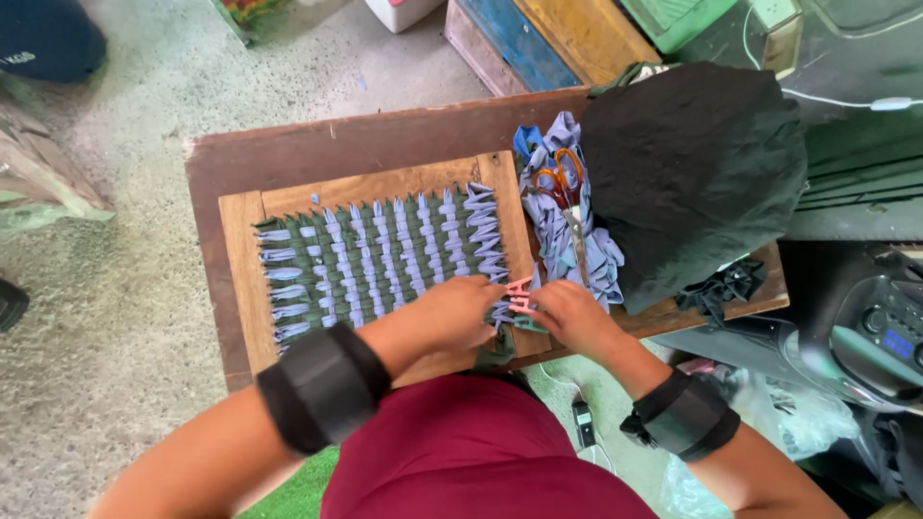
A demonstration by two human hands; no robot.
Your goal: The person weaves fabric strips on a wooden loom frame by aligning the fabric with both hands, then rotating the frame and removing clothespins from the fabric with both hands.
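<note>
From the head camera we look down on a brown wooden table [288, 154] that carries a square wooden weaving frame [240, 279], strung with dark green strips and crossed by pale lilac fabric strips [385, 255]. We judge the weaving to be far along, since the lilac rows cover nearly the whole frame, and the step in hand seems to be work on the near right corner. There our left hand [460, 312] rests on the woven edge, its grip curled down onto the strips, though we cannot tell exactly what the fingers pinch. Our right hand [569, 317] sits just beside it, its grip closed on a small pink tool [520, 294] that lies between the two hands at the frame's near right edge. The next move, as we judge it, calls for a steady left hand on the weave while the right guides the pink tool through the loops without pulling them off. We count one frame, one pink tool, and one pair of orange-handled scissors [567, 187] lying on a heap of lilac fabric scraps [553, 231] to the right of the frame. Farther right one large black cloth [692, 163] is piled on the table. Each forearm wears one black band [322, 384], two in all.
</note>
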